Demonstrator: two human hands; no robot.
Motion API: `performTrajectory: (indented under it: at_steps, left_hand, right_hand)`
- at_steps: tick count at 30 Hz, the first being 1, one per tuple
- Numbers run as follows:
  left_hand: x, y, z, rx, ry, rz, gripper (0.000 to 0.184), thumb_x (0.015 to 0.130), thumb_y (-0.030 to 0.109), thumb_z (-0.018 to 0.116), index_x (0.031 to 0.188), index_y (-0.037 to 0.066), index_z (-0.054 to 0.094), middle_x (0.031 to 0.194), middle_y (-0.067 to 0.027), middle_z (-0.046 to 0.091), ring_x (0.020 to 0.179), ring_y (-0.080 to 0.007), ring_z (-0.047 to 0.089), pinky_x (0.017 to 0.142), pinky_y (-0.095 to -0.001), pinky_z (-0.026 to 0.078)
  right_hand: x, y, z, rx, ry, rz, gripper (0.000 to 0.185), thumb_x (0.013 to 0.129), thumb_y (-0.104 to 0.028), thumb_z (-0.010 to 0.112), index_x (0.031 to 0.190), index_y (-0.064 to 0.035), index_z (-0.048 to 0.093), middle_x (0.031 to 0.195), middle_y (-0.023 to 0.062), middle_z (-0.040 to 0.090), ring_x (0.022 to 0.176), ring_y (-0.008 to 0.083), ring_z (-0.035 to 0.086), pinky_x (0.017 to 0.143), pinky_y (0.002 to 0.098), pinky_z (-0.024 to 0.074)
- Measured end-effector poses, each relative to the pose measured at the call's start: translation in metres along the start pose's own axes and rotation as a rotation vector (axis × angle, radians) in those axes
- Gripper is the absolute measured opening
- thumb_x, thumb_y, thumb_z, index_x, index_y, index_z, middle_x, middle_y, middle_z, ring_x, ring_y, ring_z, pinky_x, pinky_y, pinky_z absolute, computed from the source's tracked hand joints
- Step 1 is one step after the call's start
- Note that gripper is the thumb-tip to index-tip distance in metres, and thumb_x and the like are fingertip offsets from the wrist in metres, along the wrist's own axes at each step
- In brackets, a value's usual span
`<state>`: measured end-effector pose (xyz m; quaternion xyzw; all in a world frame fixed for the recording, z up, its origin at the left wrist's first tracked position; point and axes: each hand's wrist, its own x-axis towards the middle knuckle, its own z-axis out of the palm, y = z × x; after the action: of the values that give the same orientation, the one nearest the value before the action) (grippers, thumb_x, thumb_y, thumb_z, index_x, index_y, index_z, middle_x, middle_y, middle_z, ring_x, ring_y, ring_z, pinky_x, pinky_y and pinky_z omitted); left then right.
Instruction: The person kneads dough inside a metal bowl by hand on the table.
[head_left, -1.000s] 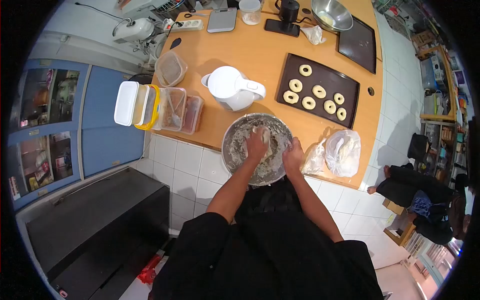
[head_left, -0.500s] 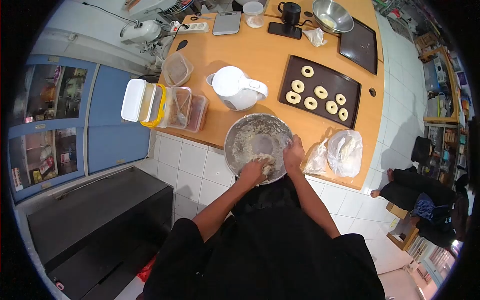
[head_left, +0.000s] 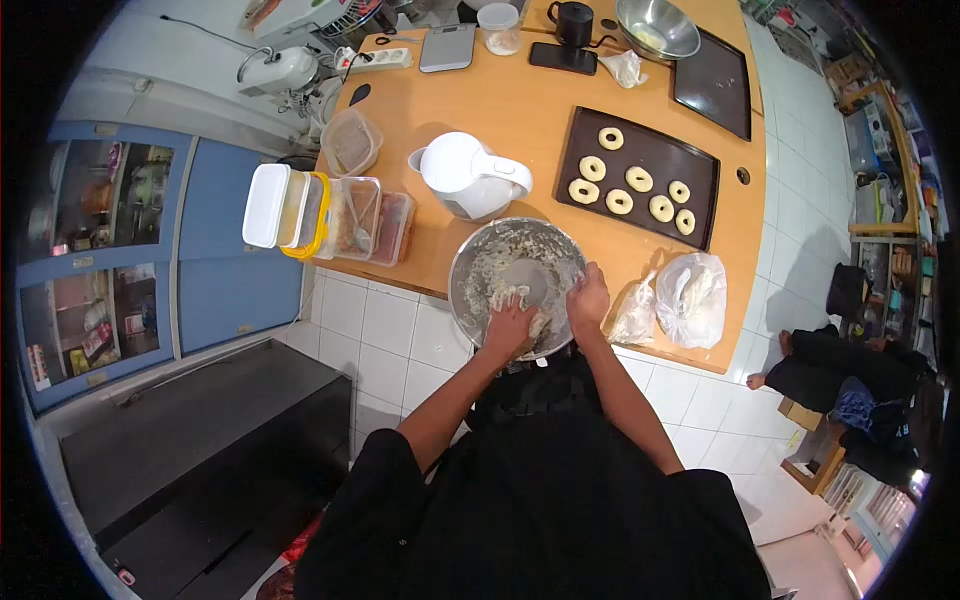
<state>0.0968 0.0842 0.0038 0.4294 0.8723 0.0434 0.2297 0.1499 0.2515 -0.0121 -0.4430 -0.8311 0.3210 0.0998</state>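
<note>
One bare left hand (head_left: 511, 331) is down in the near side of a lg. round silver-metal bowl (head_left: 528, 274), on pale, sticky dough (head_left: 541, 322); its fingers are smeared & partly hidden, so can't tell if they grip. The bare right hand (head_left: 588, 300) has fingers curled round the bowl's right rim. Step in hand looks like hand-mixing; next move prob. calls for a steady rim & gathering loose bits off the wall. White plastic kettle (head_left: 462, 165) just beyond bowl; dark rect. tray (head_left: 655, 150) w/ 8 pale dough rings (head_left: 628, 180) beyond, to its right.
</note>
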Motion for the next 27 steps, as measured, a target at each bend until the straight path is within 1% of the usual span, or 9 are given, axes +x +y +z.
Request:
performTrajectory:
  at_steps: [2, 5, 8, 14, 17, 20, 21, 24, 27]
  left_hand:
    - [0.001, -0.005, 0.006, -0.151, -0.171, -0.054, 0.067, 0.073, 0.022, 0.072, 0.135, 0.017, 0.047, 0.13, -0.0212, 0.053, 0.121, -0.0338, 0.053, 0.098, -0.0516, 0.044]
    - [0.002, -0.011, 0.002, -0.213, -0.292, -0.025, 0.063, 0.073, 0.023, 0.072, 0.132, 0.015, 0.051, 0.13, -0.0192, 0.054, 0.123, -0.033, 0.052, 0.096, -0.0514, 0.044]
    - [0.007, -0.008, -0.007, -0.168, -0.105, 0.049, 0.042, 0.074, 0.029, 0.069, 0.11, 0.008, 0.062, 0.106, -0.0178, 0.065, 0.102, -0.0337, 0.063, 0.084, -0.0501, 0.05]
    - [0.035, 0.011, 0.021, -0.169, -0.023, -0.118, 0.041, 0.076, 0.03, 0.067, 0.107, 0.005, 0.06, 0.097, -0.0159, 0.067, 0.086, -0.0366, 0.066, 0.077, -0.0482, 0.051]
    - [0.044, 0.01, 0.024, -0.207, -0.047, -0.179, 0.045, 0.075, 0.025, 0.069, 0.114, 0.006, 0.055, 0.104, -0.0169, 0.065, 0.097, -0.036, 0.064, 0.08, -0.0476, 0.05]
    - [0.06, 0.0, 0.036, -0.119, 0.165, -0.054, 0.051, 0.073, 0.021, 0.071, 0.118, 0.007, 0.052, 0.114, -0.0181, 0.061, 0.11, -0.0355, 0.058, 0.086, -0.05, 0.047]
    - [0.068, -0.002, 0.037, -0.113, 0.166, -0.062, 0.052, 0.073, 0.021, 0.072, 0.118, 0.007, 0.052, 0.117, -0.018, 0.059, 0.113, -0.0351, 0.056, 0.088, -0.0511, 0.045]
    - [0.096, -0.011, 0.041, -0.104, 0.132, -0.084, 0.06, 0.07, 0.024, 0.076, 0.123, 0.008, 0.051, 0.129, -0.0178, 0.053, 0.121, -0.0353, 0.05, 0.093, -0.055, 0.041]
    - [0.112, -0.018, 0.046, -0.162, 0.281, -0.244, 0.06, 0.07, 0.024, 0.076, 0.123, 0.009, 0.051, 0.131, -0.0179, 0.051, 0.121, -0.0352, 0.049, 0.096, -0.054, 0.04]
  right_hand:
    - [-0.002, -0.004, -0.003, -0.001, -0.01, 0.047, 0.019, 0.081, -0.002, 0.056, 0.099, -0.0034, 0.05, 0.094, 0.0214, 0.059, 0.087, 0.0455, 0.059, 0.073, 0.0526, 0.0461]
    - [0.0, -0.008, -0.009, 0.025, -0.014, 0.059, 0.017, 0.081, -0.001, 0.055, 0.098, -0.0029, 0.05, 0.094, 0.0224, 0.059, 0.088, 0.0464, 0.058, 0.073, 0.0533, 0.0456]
    - [-0.002, -0.005, -0.006, 0.025, -0.027, 0.073, 0.017, 0.081, -0.002, 0.055, 0.098, -0.0031, 0.05, 0.094, 0.0223, 0.059, 0.088, 0.0462, 0.059, 0.074, 0.0535, 0.0459]
    - [-0.003, -0.009, -0.004, 0.021, -0.06, 0.041, 0.017, 0.081, -0.002, 0.056, 0.098, -0.0033, 0.05, 0.093, 0.0228, 0.06, 0.085, 0.0464, 0.059, 0.072, 0.0533, 0.0461]
    - [-0.003, -0.007, -0.005, 0.037, -0.063, 0.025, 0.017, 0.081, -0.002, 0.055, 0.098, -0.0037, 0.05, 0.092, 0.023, 0.059, 0.084, 0.0466, 0.059, 0.07, 0.0535, 0.0455]
    - [-0.006, -0.005, -0.002, 0.019, -0.033, -0.023, 0.017, 0.081, -0.002, 0.056, 0.097, -0.0049, 0.049, 0.09, 0.0202, 0.059, 0.078, 0.0452, 0.06, 0.066, 0.0535, 0.0464]
    - [-0.004, -0.006, -0.004, 0.001, -0.014, -0.044, 0.018, 0.08, -0.003, 0.056, 0.096, -0.0054, 0.049, 0.089, 0.0188, 0.059, 0.076, 0.0444, 0.061, 0.064, 0.0535, 0.047]
    - [-0.004, -0.01, -0.01, 0.064, -0.067, 0.039, 0.017, 0.081, -0.001, 0.056, 0.097, -0.0037, 0.049, 0.09, 0.0231, 0.059, 0.083, 0.0469, 0.059, 0.069, 0.0533, 0.0449]
    - [-0.004, -0.01, -0.009, 0.072, -0.059, 0.031, 0.017, 0.081, -0.002, 0.057, 0.096, -0.0035, 0.049, 0.089, 0.0229, 0.059, 0.082, 0.0472, 0.059, 0.068, 0.0532, 0.0447]
